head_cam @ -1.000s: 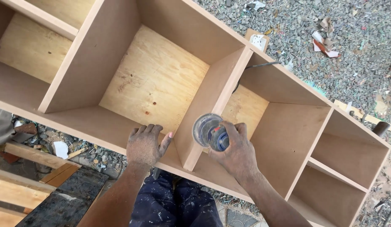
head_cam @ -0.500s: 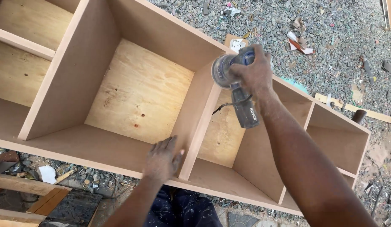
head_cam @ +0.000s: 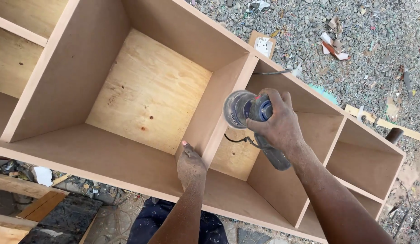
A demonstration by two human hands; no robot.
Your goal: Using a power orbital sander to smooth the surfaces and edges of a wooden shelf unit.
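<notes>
From the head camera I saw two hands at work over one large cabinet carcass (head_cam: pixel 106 149) of brown board, lying on its back on the gravel ground (head_cam: pixel 368 40). My right hand (head_cam: pixel 275 124) had its fingers clamped around one power sander (head_cam: pixel 250 113), blue and grey, whose round pad (head_cam: pixel 232 110) sat against the top edge of one upright divider (head_cam: pixel 219 104), about midway along that edge. The sander's dark handle (head_cam: pixel 275 156) trailed back under my wrist, and one black cord (head_cam: pixel 237 139) looped from it down into the compartment to the right of the divider. My left hand (head_cam: pixel 190 163) rested on the near end of the same divider, fingers together and curled over the board's edge, holding no loose thing.

I counted two full compartments flanking the divider: the left one with a pale plywood back panel (head_cam: pixel 146 90), the right one partly hidden by my arm. Further right were two smaller compartments stacked one above the other. On the gravel beyond the far edge lay one small white socket plate on a brown offcut (head_cam: pixel 263 45). Near the lower left, one dark board (head_cam: pixel 70 217) lay beside loose wood strips.
</notes>
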